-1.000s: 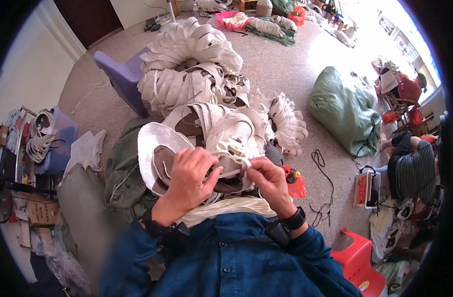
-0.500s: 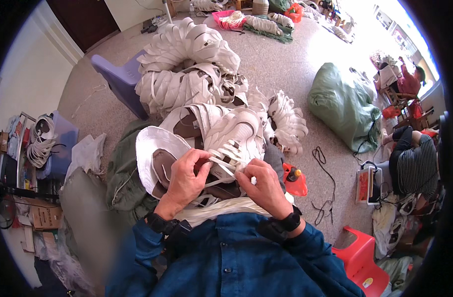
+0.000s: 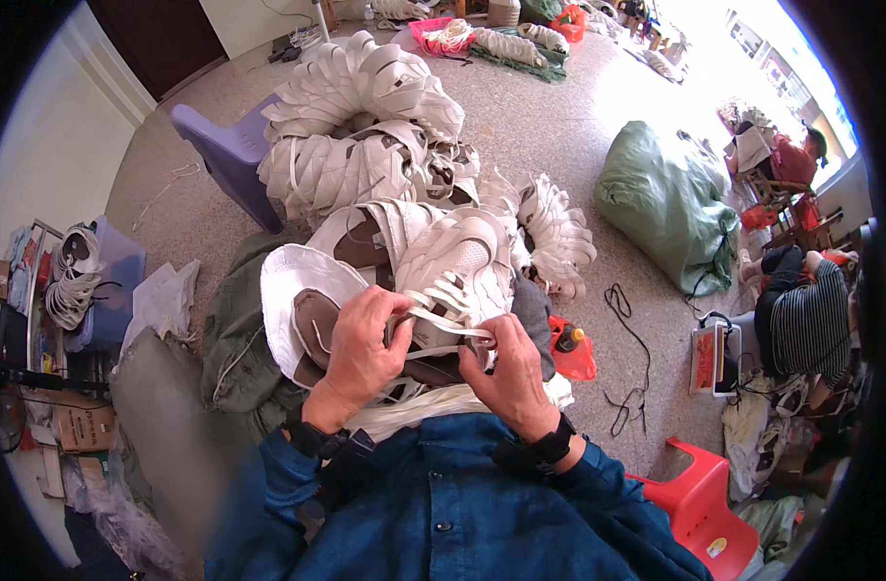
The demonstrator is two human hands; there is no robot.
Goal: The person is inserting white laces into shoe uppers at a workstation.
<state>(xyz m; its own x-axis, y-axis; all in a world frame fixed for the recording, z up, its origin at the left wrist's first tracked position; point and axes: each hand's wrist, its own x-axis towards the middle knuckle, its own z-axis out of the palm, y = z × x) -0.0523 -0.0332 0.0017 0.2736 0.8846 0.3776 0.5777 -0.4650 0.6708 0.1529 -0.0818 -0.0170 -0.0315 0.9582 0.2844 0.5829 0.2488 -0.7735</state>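
- Hands low in the middle of the view, both on one white shoe upper (image 3: 452, 276) lying in the lap, toe end pointing away.
- Left hand (image 3: 360, 344) curled round the near left side of that upper, fingers together and clamped on its edge, thumb pressing on a white lace (image 3: 452, 334).
- Right hand (image 3: 506, 373) just beside it, fingers bent and pinched on the same lace where it crosses the front of the upper; black watch (image 3: 549, 447) on that wrist.
- Lace stretched flat between the two hands, with more white strips fanned out just above it.
- Bundle of white laces (image 3: 414, 416) below the hands, against the blue shirt (image 3: 443, 504).
- Second upper (image 3: 297, 290), white with a brown lining, touching the left hand's far side.
- Stacks of white uppers (image 3: 365, 126) heaped beyond, partly on a purple stool (image 3: 220, 150).
- Orange bottle (image 3: 571, 349) on the floor just right of the right hand.
- Green sack (image 3: 661, 198) well apart to the right, black cord (image 3: 627, 329) between it and the bottle.
- Red stool (image 3: 699, 504) at lower right.
- Another person in a striped top (image 3: 806, 320) seated at the right rim.
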